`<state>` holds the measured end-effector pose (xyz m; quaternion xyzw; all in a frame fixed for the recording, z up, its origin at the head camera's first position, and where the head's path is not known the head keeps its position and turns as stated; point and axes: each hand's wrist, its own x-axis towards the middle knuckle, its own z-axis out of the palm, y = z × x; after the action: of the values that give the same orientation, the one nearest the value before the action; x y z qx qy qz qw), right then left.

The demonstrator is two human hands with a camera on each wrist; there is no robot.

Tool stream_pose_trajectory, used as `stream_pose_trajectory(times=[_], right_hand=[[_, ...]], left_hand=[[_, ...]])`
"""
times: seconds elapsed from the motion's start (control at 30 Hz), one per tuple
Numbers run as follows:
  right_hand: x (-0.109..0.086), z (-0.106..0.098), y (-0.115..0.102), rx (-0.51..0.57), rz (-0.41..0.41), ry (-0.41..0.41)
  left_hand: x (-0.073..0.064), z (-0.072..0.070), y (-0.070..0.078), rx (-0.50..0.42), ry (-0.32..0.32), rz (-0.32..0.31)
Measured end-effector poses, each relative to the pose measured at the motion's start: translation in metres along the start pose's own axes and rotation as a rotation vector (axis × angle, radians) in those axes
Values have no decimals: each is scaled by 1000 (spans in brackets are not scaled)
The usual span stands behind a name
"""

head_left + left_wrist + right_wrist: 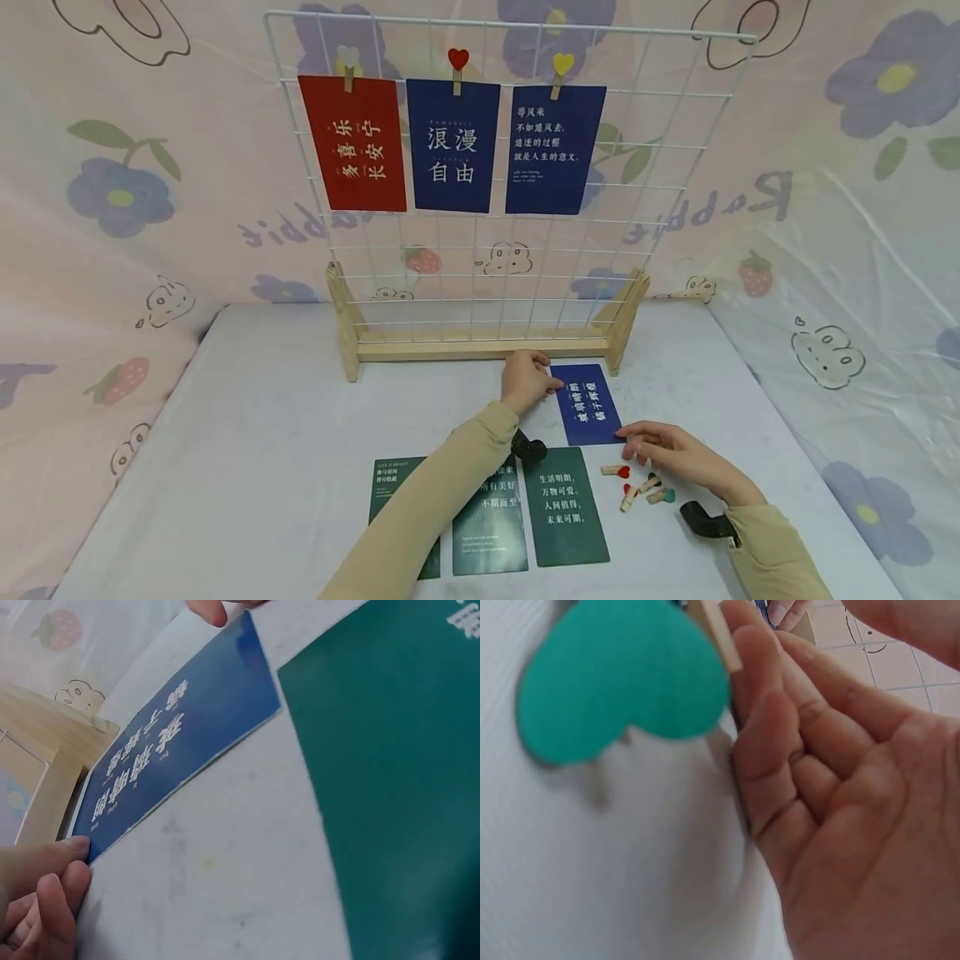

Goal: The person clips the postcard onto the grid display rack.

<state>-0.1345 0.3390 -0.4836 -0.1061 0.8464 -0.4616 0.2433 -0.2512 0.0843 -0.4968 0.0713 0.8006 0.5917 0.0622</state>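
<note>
Through my feed, the table (247, 433) carries the upright rack (480, 349), with three hung cards (453, 196) clipped along its upper wires. Three green cards (567, 542) lie in a row nearer me. Beyond the rightmost, the blue card (587, 429) lies between my hands: my left hand (528, 382) pinches it near its far left corner; my right hand (678, 458) touches its near right corner, whether gripping I can't tell. Small clips (649, 483) lie just beside those right fingers.

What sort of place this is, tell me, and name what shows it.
Probably an indoor tabletop setup: a patterned cloth encloses the back and both sides of a white table, where a grid rack displays three clipped cards.
</note>
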Motion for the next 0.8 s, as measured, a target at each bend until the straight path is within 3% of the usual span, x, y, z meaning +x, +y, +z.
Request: stream_pose_trajectory(times=[0.27,0.37,0.57,0.8], right_hand=[[1,-2,-2,4,-10,-2],[1,-2,-2,20,-14,-9],[0,-2,-2,14,-16,-6],[-2,0,-4,43,-1,-1]], left_hand=[[1,-2,3,-16,-1,-16],[1,1,1,-27,25,-27],[-1,4,2,39,85,-5],[-3,7,2,12,105,-32]])
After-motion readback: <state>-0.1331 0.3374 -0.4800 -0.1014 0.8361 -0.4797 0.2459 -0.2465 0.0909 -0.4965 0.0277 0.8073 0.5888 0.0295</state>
